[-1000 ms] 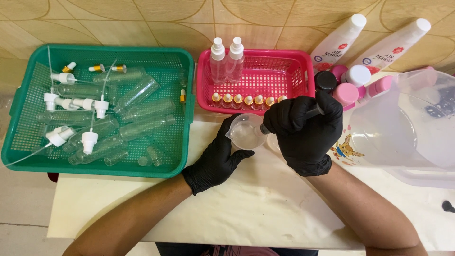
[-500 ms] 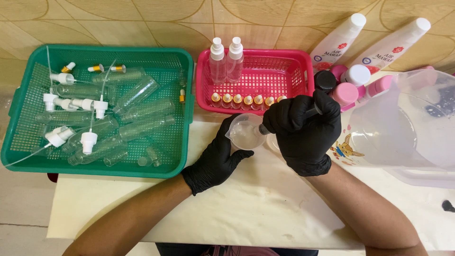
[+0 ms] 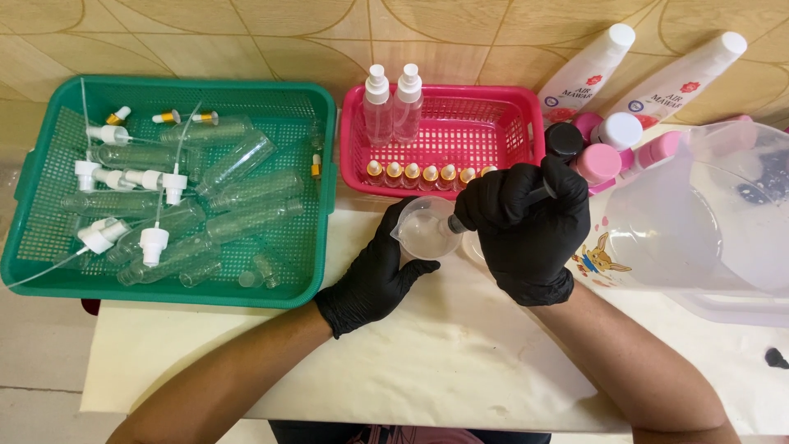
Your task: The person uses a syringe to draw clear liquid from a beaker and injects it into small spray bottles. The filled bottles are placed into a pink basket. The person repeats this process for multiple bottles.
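Here, item by item, as I see it from my remote seat, all placed against the pink basket (image 3: 493, 131).

Funnel (image 3: 423, 230): small, clear, just below the basket's front rim, over the pale table cover (image 3: 427, 353).

Left hand (image 3: 382, 271): black glove, fingers curled around the funnel from below and from its left side, holding it.

Right hand (image 3: 526, 226): black glove, closed around a dark slim tool (image 3: 538, 195); the tool's lower tip touches the funnel's right rim. I cannot tell what kind of tool it is.

Inside the basket: two clear spray bottles (image 3: 393, 107) upright at the back left, and a row of small gold-capped vials (image 3: 419, 174) along the front wall.

Right of the basket: a black cap (image 3: 564, 138), pink-capped bottles (image 3: 600, 160), two tall white bottles (image 3: 637, 70) lying tilted, and a large clear tub (image 3: 707, 222).

Left of the basket: a green tray (image 3: 316, 189) with empty clear bottles (image 3: 222, 193) lying on their sides and loose white spray heads (image 3: 152, 242) with thin tubes.
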